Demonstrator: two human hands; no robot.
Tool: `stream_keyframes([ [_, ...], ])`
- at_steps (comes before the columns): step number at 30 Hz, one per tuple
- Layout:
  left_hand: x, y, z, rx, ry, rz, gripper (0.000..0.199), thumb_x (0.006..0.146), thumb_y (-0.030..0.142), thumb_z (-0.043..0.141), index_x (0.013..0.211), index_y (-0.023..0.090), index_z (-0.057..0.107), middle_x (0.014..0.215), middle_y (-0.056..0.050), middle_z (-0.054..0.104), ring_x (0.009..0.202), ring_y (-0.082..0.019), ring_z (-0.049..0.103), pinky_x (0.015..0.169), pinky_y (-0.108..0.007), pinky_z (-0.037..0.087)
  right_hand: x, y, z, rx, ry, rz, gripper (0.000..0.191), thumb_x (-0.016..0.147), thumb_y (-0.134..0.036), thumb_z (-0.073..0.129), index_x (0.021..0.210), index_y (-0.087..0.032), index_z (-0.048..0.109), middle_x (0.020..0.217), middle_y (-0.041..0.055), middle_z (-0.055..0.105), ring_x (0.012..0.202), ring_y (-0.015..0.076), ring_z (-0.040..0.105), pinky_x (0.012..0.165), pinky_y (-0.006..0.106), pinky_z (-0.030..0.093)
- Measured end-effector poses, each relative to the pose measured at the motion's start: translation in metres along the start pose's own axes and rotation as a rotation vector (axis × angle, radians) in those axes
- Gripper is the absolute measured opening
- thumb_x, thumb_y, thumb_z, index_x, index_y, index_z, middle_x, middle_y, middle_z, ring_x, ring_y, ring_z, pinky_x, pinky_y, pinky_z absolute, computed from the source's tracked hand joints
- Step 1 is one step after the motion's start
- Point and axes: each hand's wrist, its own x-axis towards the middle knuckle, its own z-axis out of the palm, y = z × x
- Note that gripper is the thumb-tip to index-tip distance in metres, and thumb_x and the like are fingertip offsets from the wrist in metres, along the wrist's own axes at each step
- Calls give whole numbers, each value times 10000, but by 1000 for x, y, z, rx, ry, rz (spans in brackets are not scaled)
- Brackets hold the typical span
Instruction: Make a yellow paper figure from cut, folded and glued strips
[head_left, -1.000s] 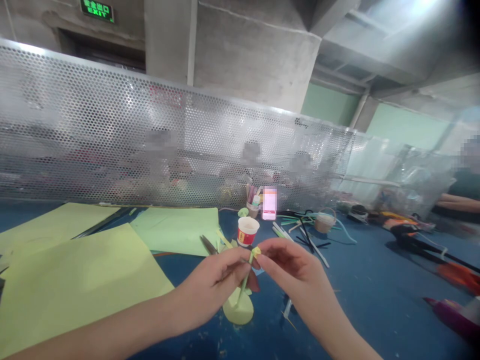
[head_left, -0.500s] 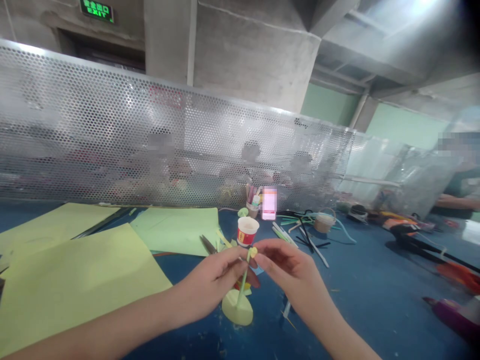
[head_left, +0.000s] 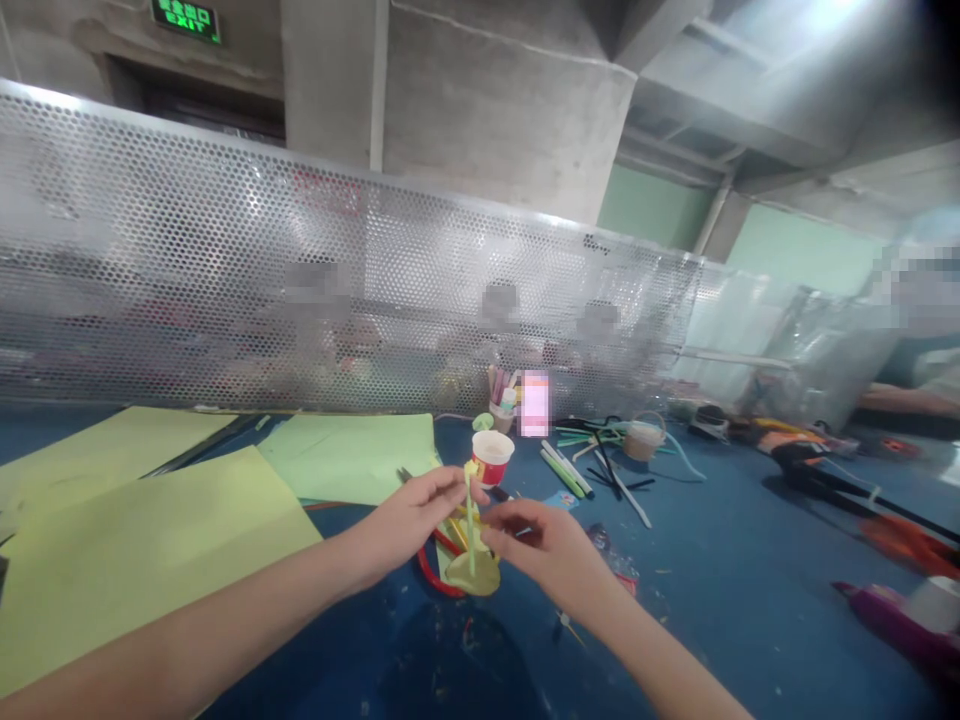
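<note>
My left hand [head_left: 431,510] pinches the upper part of a thin pale-green stem [head_left: 471,520], which stands nearly upright. A small yellow piece [head_left: 471,468] tops the stem, and a rounded pale-yellow base [head_left: 474,575] spreads at its foot. My right hand [head_left: 536,540] is beside the stem, thumb and fingers curled close together; whether they hold anything is hidden. Behind and below the stem lie scissors with red handles [head_left: 431,575], partly covered by my left hand and yellow scraps. Just beyond my hands stands a red-and-white paper cup [head_left: 493,460].
Large yellow-green sheets [head_left: 165,550] cover the table's left side. A lit phone [head_left: 535,405] stands by a cup of tools [head_left: 502,412]. Green and white sticks [head_left: 566,470] and a small bucket [head_left: 643,440] lie to the right. A perforated metal screen [head_left: 337,290] runs behind; a person is at far right.
The stem and base have moved up and slightly left, with the base tilting flatter. My right hand has left the yellow top and come lower beside the stem. The red scissor handles now show.
</note>
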Motion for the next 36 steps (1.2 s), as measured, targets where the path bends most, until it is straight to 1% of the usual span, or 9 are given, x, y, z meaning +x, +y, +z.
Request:
stream_keyframes([
  [3, 2, -2, 1, 27, 19, 3, 298, 889, 430, 397, 931, 191, 571, 960, -34, 590, 972, -190, 509, 907, -338, 359, 3, 3, 6, -15, 56, -14, 239, 716, -344, 642, 843, -151, 702, 728, 36, 663, 638, 155, 578, 597, 263, 476],
  [8, 6, 1, 6, 70, -26, 10, 328, 882, 450, 396, 921, 185, 586, 964, -36, 593, 962, -193, 513, 896, -340, 364, 3, 4, 11, 3, 34, -12, 210, 723, -324, 628, 786, -133, 692, 702, 36, 671, 640, 152, 590, 597, 252, 475],
  [11, 8, -2, 5, 67, -28, -33, 378, 866, 479, 414, 1076, 206, 569, 1103, -58, 579, 1047, -210, 498, 925, -351, 352, 2, 3, 8, -12, 40, -24, 190, 727, -311, 617, 772, -139, 682, 706, 33, 681, 646, 154, 603, 589, 247, 477],
  [13, 8, -6, 1, 75, -11, -60, 448, 861, 496, 412, 1221, 240, 486, 1197, -67, 541, 1100, -212, 479, 942, -348, 345, 3, 4, 3, -42, 54, -33, 180, 731, -306, 607, 769, -146, 679, 712, 33, 689, 656, 161, 614, 597, 252, 481],
  [16, 7, -13, -10, 169, 4, -66, 491, 868, 502, 384, 1288, 251, 419, 1192, -68, 549, 1076, -209, 503, 927, -346, 366, 10, 13, -11, -117, 97, -40, 166, 721, -299, 602, 774, -162, 680, 744, 40, 704, 693, 183, 636, 649, 280, 489],
  [21, -1, -20, -33, 417, -3, -99, 379, 844, 455, 439, 1133, 240, 557, 1142, -37, 601, 1046, -210, 541, 927, -323, 379, 27, 39, -29, -273, 173, 6, 155, 659, -300, 627, 727, -170, 676, 720, 64, 711, 692, 219, 651, 690, 325, 488],
  [26, -10, -23, -49, 585, 19, -133, 320, 824, 410, 466, 1022, 211, 620, 1083, -47, 641, 988, -209, 575, 880, -310, 410, 36, 53, -34, -366, 143, 38, 157, 661, -323, 626, 698, -177, 668, 693, 52, 707, 673, 213, 654, 664, 318, 492],
  [32, -22, -20, -58, 642, -19, -155, 303, 819, 415, 474, 956, 210, 650, 1002, -35, 680, 897, -197, 614, 796, -285, 437, 36, 59, -31, -419, 68, 32, 164, 728, -299, 631, 755, -138, 654, 714, 33, 696, 659, 151, 643, 675, 307, 493],
  [36, -26, -20, -61, 661, -10, -183, 319, 813, 434, 476, 959, 210, 649, 988, -29, 688, 894, -195, 620, 780, -276, 441, 35, 59, -28, -442, 66, 24, 171, 726, -309, 622, 751, -143, 654, 709, 36, 694, 659, 160, 644, 669, 296, 491],
])
